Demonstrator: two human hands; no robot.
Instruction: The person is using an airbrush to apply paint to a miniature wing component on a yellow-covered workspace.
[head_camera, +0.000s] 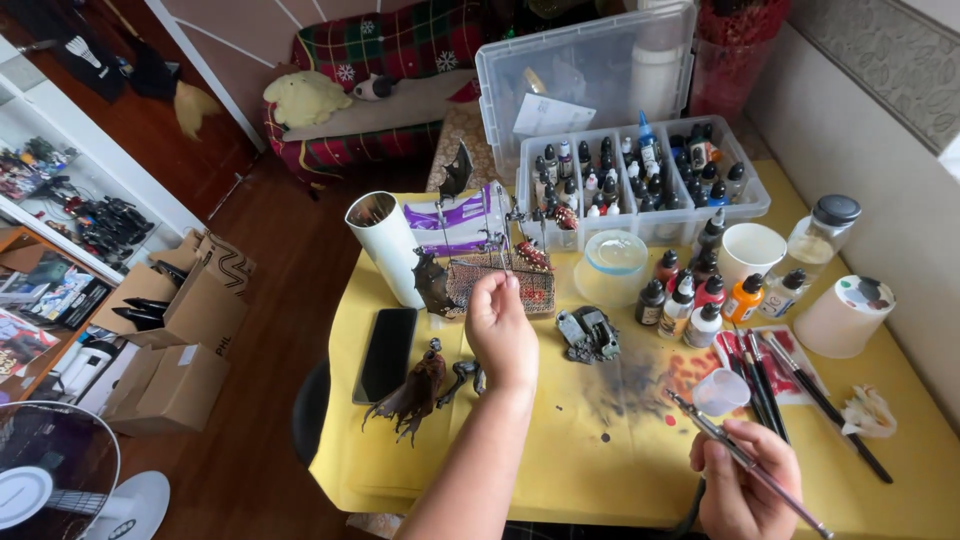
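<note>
A black phone (387, 352) lies on the yellow tabletop (520, 470) near a clear box of paint bottles (640, 180), cardboard boxes (170, 350) stacked on the floor beside it

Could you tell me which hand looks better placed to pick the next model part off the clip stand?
Probably the left hand: its fingers already reach the clip stand, while the right hand holds the airbrush.

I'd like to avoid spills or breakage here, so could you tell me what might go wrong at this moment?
1. The left hand reaches among thin wire stands holding small painted parts; a brush of the wrist could tip them.
2. The right hand holds an airbrush close to a small clear cup, which it might knock over.
3. The phone lies beside the paint-stained area.
</note>
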